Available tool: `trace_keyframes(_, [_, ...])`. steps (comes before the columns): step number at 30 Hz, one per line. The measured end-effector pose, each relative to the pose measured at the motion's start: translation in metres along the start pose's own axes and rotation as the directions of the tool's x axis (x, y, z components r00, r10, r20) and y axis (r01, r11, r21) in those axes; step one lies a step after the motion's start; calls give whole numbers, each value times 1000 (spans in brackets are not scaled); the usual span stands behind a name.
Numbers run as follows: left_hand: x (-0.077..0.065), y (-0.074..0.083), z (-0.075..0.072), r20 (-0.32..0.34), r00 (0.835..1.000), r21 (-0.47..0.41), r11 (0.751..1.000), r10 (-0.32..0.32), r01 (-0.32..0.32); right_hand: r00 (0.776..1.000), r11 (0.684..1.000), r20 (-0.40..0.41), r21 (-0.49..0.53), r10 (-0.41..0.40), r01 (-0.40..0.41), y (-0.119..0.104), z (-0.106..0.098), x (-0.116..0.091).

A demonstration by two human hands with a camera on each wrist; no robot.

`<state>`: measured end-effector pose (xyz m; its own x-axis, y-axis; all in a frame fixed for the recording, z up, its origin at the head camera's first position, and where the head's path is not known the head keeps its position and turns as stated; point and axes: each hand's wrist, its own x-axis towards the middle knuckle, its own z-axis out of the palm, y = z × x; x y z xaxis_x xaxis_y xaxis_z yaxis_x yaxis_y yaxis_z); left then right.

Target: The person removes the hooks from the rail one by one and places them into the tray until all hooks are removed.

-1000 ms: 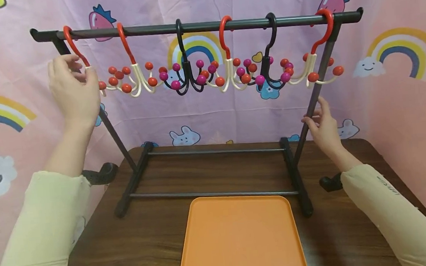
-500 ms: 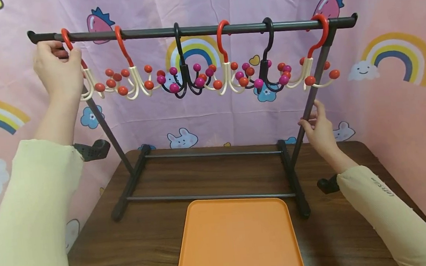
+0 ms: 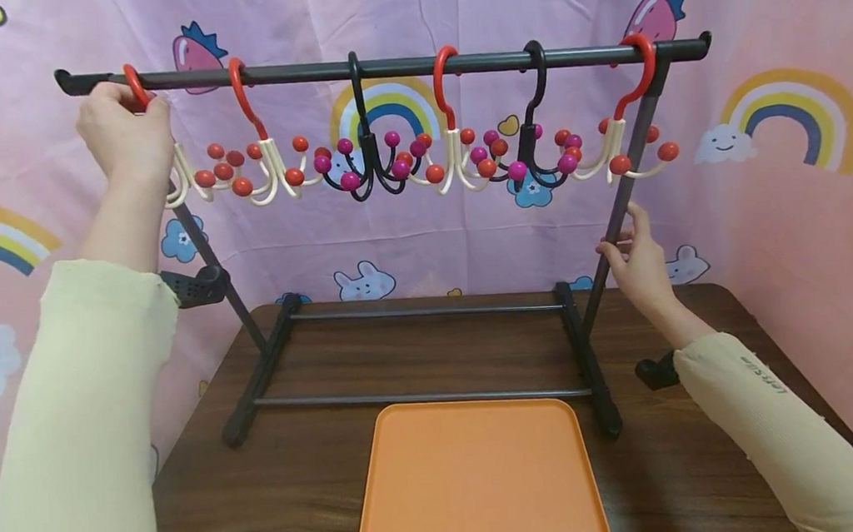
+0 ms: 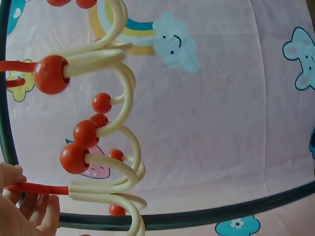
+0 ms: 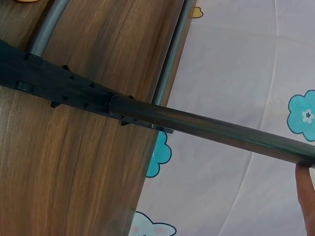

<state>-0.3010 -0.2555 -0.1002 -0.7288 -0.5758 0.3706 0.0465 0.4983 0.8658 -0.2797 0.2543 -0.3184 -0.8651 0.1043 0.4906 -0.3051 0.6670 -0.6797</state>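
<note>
In the head view a black garment rack bears several rotating hook hangers along its top bar. At the far left my left hand pinches the red hook of the leftmost hanger, just under the bar. The left wrist view shows that red stem between thumb and fingers, cream prongs with red balls beyond. Low on the right my right hand grips the rack's slanted right post, thumb in front. Only one finger shows against the post in the right wrist view.
Another red-and-cream hanger hangs beside the held one, its prongs close by. Black hangers with magenta balls hang further right. An orange tray lies before the rack on the wooden table. A patterned curtain hangs behind.
My left hand has gone up from beside the leftmost hanger's lower stem to its hook near the bar. The right hand stays on the post. The head view has shifted slightly.
</note>
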Motion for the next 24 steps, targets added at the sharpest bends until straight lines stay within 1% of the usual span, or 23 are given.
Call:
trace_keyframes(4, [-1, 0, 1, -28, 999, 5, 1000, 19, -19, 1000, 1000, -6, -9, -1, 1, 1, 2, 0])
trace_keyframes(7, [-2, 1, 1, -45, 998, -24, 998, 48, -49, 1000, 1000, -8, -12, -5, 5, 1, 1, 0])
trace_keyframes(11, [-6, 4, -1, -44, 996, -101, 991, 84, -88, 1000, 1000, -16, -11, -6, 5, 3, 0, 0])
trace_keyframes(15, [-11, 8, -9, -31, 993, -183, 976, 111, -115, 1000, 1000, -14, -1, -9, 9, 3, 0, 0])
trace_keyframes(20, [-18, 11, -22, -2, 996, -317, 945, 87, -83, 1000, 1000, -3, 4, 3, -3, 3, 0, 0])
trace_keyframes(23, [-24, 11, -31, 4, 997, -376, 924, 72, -66, 1000, 1000, 10, 3, 23, -23, 3, 0, 0])
trace_keyframes(24, [-25, 10, -33, 4, 997, -379, 923, 74, -67, 999, 1000, 17, 4, 29, -29, 3, -1, 0])
